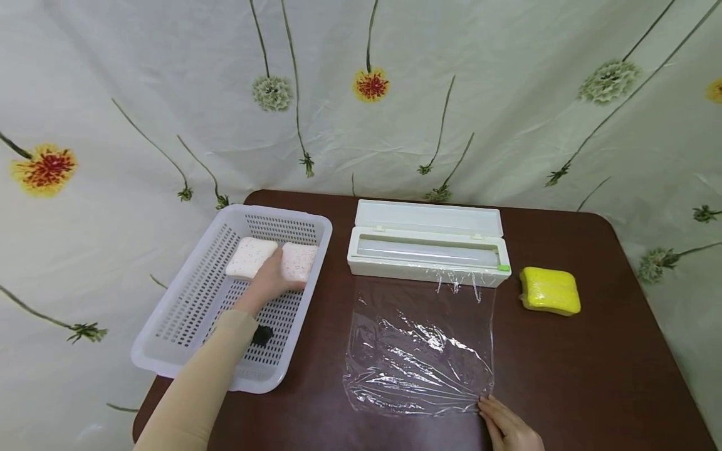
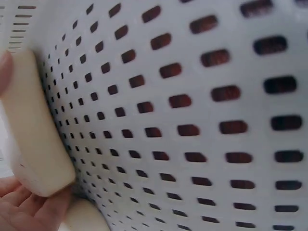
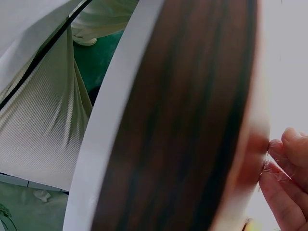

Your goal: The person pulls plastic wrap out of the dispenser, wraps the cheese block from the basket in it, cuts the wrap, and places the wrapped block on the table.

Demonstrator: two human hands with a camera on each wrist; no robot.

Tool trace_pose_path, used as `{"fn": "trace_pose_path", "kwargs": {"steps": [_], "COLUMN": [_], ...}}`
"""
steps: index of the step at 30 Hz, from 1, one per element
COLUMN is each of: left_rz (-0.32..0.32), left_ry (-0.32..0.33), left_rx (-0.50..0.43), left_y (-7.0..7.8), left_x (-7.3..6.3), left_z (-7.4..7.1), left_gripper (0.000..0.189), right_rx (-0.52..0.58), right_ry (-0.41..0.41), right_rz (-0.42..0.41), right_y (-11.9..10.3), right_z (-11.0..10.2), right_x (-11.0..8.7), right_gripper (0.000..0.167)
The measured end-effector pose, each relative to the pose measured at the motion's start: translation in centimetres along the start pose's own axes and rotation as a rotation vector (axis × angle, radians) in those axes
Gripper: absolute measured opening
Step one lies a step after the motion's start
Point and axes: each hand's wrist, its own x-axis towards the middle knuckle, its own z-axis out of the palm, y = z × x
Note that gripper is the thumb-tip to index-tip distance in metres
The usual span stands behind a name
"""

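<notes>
In the head view my left hand (image 1: pixel 271 279) reaches into a white perforated plastic basket (image 1: pixel 169 300) and grips a pale, speckled sponge (image 1: pixel 299 262) by the basket's right wall. The left wrist view shows the thumb at one end of that sponge (image 2: pixel 36 125) and fingers at the other. Another speckled sponge (image 1: pixel 251 257) lies just left of the hand. At the table's front, my right hand (image 1: pixel 510 429) pinches the near right corner of a clear sheet of cling film (image 1: pixel 420 351). The sheet runs out from a white cling film dispenser (image 1: pixel 423 274) with its lid raised.
A yellow sponge (image 1: pixel 549 291), shiny as if wrapped in film, sits right of the dispenser on the dark brown table (image 1: pixel 615 369). A small black object (image 1: pixel 262 335) shows beside the left sleeve. Behind the table hangs a flowered curtain (image 1: pixel 338 138).
</notes>
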Motion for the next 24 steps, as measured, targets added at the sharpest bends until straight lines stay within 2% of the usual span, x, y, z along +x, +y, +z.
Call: {"fn": "trace_pose_path", "kwargs": {"steps": [8, 12, 17, 24], "left_rz": [-0.025, -0.050, -0.048, 0.033], "left_ry": [0.007, 0.022, 0.118, 0.269], "left_rx": [-0.042, -0.025, -0.032, -0.050], "left_y": [1.0, 1.4, 2.0, 3.9], "left_x": [-0.9, -1.7, -3.1, -5.9], "left_z": [-1.4, -2.5, -3.9, -5.6], "left_gripper": [0.112, 0.107, 0.096, 0.096], "right_rx": [-0.012, -0.016, -0.014, -0.021], "right_ry": [0.000, 0.015, 0.012, 0.017], "right_rz": [0.030, 0.027, 0.035, 0.017], "right_y": [-0.2, -0.2, -0.2, -0.3], "right_z": [-0.1, 0.0, 0.0, -0.2], "right_x": [0.2, 0.0, -0.2, 0.2], "right_gripper": [0.062, 0.060, 0.061, 0.061]}}
